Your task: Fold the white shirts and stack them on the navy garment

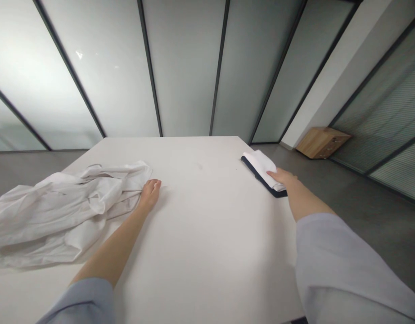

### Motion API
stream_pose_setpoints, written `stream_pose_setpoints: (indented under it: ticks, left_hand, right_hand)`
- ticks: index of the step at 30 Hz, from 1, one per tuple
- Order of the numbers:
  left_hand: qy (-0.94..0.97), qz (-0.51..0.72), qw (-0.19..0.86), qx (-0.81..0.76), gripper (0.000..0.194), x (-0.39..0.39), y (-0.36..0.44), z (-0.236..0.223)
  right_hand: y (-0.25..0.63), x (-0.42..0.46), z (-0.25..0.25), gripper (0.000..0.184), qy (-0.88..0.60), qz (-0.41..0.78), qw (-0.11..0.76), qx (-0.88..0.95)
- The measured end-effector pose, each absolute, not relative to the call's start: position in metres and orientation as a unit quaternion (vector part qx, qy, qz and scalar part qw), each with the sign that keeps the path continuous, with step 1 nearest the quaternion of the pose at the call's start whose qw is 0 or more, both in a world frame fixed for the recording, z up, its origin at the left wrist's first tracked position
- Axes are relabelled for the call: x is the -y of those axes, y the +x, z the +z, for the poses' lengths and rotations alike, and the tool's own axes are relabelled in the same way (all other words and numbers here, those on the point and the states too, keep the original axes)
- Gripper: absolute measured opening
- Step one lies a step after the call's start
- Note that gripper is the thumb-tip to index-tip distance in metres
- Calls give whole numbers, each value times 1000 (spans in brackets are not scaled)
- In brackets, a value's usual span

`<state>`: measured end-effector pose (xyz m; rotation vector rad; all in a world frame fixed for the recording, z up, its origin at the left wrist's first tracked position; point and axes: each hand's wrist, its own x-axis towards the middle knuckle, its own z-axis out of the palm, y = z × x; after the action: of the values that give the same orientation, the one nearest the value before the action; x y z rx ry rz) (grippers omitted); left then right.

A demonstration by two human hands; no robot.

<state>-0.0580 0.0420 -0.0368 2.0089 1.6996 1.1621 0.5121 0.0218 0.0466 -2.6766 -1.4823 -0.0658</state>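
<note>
A loose, crumpled white cloth garment (pixel 72 207) lies spread over the left side of the white table. My left hand (pixel 151 192) is at its right edge, fingers bent and close together, with folds of the fabric running up to it; the thumb is hidden. At the table's right edge, a folded white cloth (pixel 261 163) lies on top of a folded dark cloth (pixel 253 170). My right hand (pixel 283 176) grips the near end of this white cloth, thumb on top, the other fingers mostly out of sight.
The white table (pixel 200 234) stretches out between my arms. Beyond it stand frosted glass panels (pixel 187 67) with dark frames. A wooden cabinet (pixel 317 143) stands on the grey floor at the far right, beside a pale column. A small dark object (pixel 298 320) shows at the bottom edge.
</note>
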Motion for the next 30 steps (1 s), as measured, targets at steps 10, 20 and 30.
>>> stream_pose_setpoints:
  ticks: [10, 20, 30]
  left_hand:
    - [698, 386, 124, -590, 40, -41, -55, -36]
    - [728, 314, 112, -599, 32, -39, -47, -35]
    - [752, 277, 96, -590, 30, -38, -50, -36]
  right_hand:
    - [495, -6, 41, 61, -862, -108, 147, 473]
    - [346, -17, 25, 42, -658, -48, 157, 734]
    - [268, -8, -17, 39, -605, 28, 98, 790]
